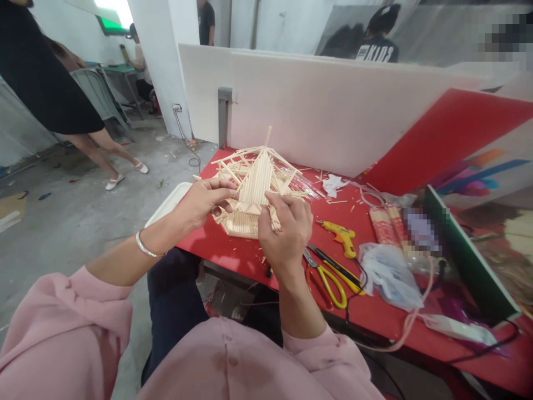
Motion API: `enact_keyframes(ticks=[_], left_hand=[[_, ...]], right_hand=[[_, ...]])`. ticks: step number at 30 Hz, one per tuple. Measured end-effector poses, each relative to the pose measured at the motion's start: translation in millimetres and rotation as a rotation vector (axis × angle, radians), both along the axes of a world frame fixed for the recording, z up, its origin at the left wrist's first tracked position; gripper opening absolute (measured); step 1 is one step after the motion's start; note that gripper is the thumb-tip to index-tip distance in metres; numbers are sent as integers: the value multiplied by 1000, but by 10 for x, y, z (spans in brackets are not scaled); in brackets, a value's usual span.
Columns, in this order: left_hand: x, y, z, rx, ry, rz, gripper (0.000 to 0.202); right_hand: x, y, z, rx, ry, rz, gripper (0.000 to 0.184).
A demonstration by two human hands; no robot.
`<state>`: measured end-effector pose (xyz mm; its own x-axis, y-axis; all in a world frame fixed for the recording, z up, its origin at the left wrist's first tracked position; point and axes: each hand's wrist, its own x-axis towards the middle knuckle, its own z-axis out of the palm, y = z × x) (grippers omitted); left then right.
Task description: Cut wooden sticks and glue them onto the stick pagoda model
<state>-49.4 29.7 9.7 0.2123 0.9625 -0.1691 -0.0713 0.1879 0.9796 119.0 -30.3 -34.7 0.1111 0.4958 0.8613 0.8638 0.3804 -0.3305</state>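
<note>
A small roofed model built of thin wooden sticks (255, 180) stands on the red table in front of me. Its sloping front panel is made of sticks laid side by side, and one stick points up from the peak. At the panel's lower left edge, my left hand (204, 204) is closed, thumb and forefinger pinched together. My right hand (287, 225) grips the lower right edge with bent fingers and covers part of the base. Whether a separate thin stick lies between the fingertips, I cannot make out.
Right of the model lie a yellow glue gun (342, 238), yellow-handled scissors (333, 284), a black-and-yellow cutter (339, 269) and a plastic bag (389, 278). A white board (333, 111) stands behind the red table (200, 239). A person in a black dress (45, 78) stands at left.
</note>
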Motion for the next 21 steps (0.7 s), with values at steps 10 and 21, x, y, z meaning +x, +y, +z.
enact_keyframes(ticks=[10, 21], left_hand=[[15, -8, -30, 45, 15, 26, 10], [33, -13, -30, 56, 16, 57, 7]], right_hand=[[72, -79, -40, 10, -26, 18, 26], [96, -125, -95, -55, -2, 31, 27]])
